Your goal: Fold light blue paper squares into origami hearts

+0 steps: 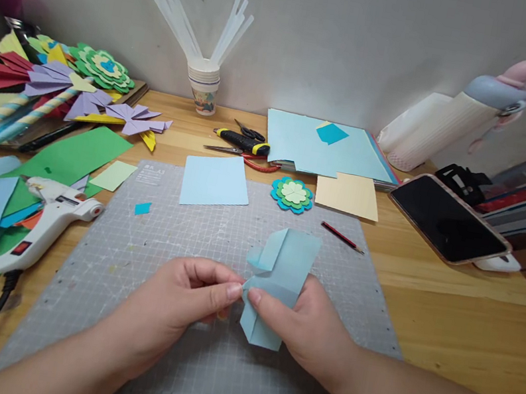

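A light blue sheet of folded paper (pixel 284 281) is held up above the grey cutting mat (pixel 94 303). My right hand (pixel 315 320) grips it from the right, thumb across its front and fingers behind it. With thumb and forefinger, my left hand (pixel 196 293) pinches the paper's left edge near a fold. Creases and raised flaps show on the paper's left side. Behind it on the mat lie a flat light blue square of paper (pixel 215 181), a layered paper flower (pixel 292 194) in blue and green, and a dark red pencil (pixel 342 236).
At the left, a white glue gun (pixel 47 221) with a black cord rests among green and blue paper. Folded paper flowers (pixel 60 82) lie behind it. Scissors (pixel 261 164), a cutter (pixel 242 140), a paper stack (pixel 303 140), a cup of straws (pixel 205 90), a phone (pixel 451 218) and a bottle (pixel 458 115) stand around.
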`<state>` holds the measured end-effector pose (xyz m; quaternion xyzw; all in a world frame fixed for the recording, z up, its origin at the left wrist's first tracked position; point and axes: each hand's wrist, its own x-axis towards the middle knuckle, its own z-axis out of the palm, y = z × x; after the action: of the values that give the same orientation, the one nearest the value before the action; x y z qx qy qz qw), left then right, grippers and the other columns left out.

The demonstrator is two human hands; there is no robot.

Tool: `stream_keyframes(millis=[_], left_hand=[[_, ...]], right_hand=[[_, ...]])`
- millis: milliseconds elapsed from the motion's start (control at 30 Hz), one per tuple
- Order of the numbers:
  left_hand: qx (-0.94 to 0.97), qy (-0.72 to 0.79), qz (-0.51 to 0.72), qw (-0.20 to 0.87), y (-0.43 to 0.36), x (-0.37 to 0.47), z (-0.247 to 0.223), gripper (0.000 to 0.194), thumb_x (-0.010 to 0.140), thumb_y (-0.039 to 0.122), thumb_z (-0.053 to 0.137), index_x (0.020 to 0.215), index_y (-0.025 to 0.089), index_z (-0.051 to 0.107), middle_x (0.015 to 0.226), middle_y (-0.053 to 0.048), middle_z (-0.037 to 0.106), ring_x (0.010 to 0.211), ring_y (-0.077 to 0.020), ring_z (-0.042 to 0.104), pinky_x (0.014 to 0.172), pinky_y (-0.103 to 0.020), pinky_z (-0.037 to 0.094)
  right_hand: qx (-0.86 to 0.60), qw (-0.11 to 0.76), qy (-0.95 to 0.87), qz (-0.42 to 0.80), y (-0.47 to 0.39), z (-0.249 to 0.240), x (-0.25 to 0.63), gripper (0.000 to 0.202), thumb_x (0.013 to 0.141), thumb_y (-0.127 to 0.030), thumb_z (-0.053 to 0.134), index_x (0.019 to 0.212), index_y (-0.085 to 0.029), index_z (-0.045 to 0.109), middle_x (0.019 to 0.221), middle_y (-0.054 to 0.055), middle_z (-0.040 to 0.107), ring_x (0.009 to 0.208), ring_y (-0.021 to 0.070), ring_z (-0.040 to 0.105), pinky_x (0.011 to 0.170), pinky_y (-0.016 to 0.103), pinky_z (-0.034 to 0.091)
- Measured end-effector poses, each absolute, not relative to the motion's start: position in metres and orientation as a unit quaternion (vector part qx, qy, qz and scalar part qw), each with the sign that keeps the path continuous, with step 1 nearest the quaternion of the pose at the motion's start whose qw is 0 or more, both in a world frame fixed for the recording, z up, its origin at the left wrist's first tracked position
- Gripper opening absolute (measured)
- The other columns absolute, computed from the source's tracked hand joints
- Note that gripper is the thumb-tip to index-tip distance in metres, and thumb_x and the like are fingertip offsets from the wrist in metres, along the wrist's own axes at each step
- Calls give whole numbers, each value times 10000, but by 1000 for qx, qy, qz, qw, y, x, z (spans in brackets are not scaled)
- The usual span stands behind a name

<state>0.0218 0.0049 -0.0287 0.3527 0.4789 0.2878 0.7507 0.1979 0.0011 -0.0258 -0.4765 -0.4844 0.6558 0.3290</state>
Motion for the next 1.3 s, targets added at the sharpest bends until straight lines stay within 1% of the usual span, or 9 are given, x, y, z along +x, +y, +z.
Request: stream_keyframes(millis=[267,467,600,667,767,867,1100,1233,1300], left_hand=[[347,485,304,743,5,26,-29,285,591,374,852,697,160,696,665,18,622,552,-67,425,544,-207,322],[345,475,309,749,5,26,-26,277,613,363,842,669,161,661,610,40,577,541,-63,410,535,-200,314],[342,467,294,761,5,25,-28,286,673,421,795,736,161,693,574,43,543,539,-69,394,535,-207,301],[338,468,290,763,5,24,-29,299,679,438,787,758,162,706,566,42,538,544,-72,394,539,-209,302],[339,476,288,759,5,23,-30,292,655,422,807,739,162,704,570,42,542,547,-72,393,543,-210,302],[345,475,284,758,5,23,-31,270,676,405,798,726,160,694,574,46,541,548,-67,392,545,-207,300],[337,456,287,772,5,25,-31,251,688,371,793,690,167,647,563,62,516,530,-58,373,527,-200,280],[345,448,287,773,4,24,-29,278,758,424,721,708,161,646,572,40,540,555,-73,397,550,-206,300],[353,456,293,763,4,25,-28,295,752,451,716,739,165,645,586,37,547,558,-77,405,547,-206,303]], right_hand=[[-489,318,-535,611,-3,-29,199,110,767,-300,604,747,-192,607,686,-10,604,631,134,544,610,248,474],[-450,322,-523,649,-4,-29,200,146,806,-311,578,738,-184,603,663,-16,583,602,114,513,575,226,467],[-458,328,-484,670,-3,-28,200,160,787,-347,592,774,-189,617,681,-11,609,604,122,541,562,233,473],[-467,326,-477,669,-3,-28,200,177,772,-365,605,751,-189,608,664,-11,601,592,124,536,550,236,471],[-473,322,-485,662,-3,-28,200,178,755,-365,625,744,-189,600,654,-8,591,583,127,524,543,240,470],[-465,324,-496,658,-2,-28,200,161,768,-347,616,764,-187,608,673,-3,598,599,129,528,560,243,475],[-450,325,-522,647,-4,-30,200,154,792,-318,583,712,-186,590,654,-13,572,591,116,507,566,234,462],[-455,327,-498,662,-5,-29,200,140,798,-319,577,769,-186,609,689,-2,613,603,126,543,571,239,476],[-466,329,-494,656,-4,-28,200,129,795,-312,577,777,-188,610,677,-6,611,602,130,549,570,240,477]])
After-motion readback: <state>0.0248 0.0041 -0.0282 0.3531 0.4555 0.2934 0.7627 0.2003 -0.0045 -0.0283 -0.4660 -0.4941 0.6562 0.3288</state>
